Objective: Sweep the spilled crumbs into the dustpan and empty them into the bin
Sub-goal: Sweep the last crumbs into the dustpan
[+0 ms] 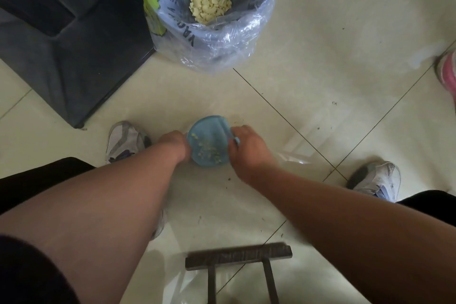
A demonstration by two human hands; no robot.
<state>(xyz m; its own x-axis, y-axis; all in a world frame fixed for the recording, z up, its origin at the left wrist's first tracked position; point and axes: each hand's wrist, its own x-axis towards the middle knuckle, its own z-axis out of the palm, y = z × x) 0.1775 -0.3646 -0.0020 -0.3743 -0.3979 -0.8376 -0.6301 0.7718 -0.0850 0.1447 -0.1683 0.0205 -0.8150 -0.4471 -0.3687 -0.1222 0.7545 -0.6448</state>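
Note:
A small round blue dustpan (209, 138) rests low over the tiled floor between my hands, with pale yellow crumbs (208, 150) scattered on it. My left hand (175, 144) grips its left edge. My right hand (246, 149) is closed on a small blue brush (235, 139) at the pan's right edge; most of the brush is hidden by my fingers. The bin (209, 7), lined with a clear plastic bag, stands further ahead and holds a heap of the same pale crumbs (209, 1).
A dark cabinet (61, 39) stands at the left beside the bin. My shoes (125, 140) (377, 177) flank the pan. A dark wooden stool frame (238, 256) lies near me. Pink shoes (447, 71) of another person are at the right edge. Specks dot the floor.

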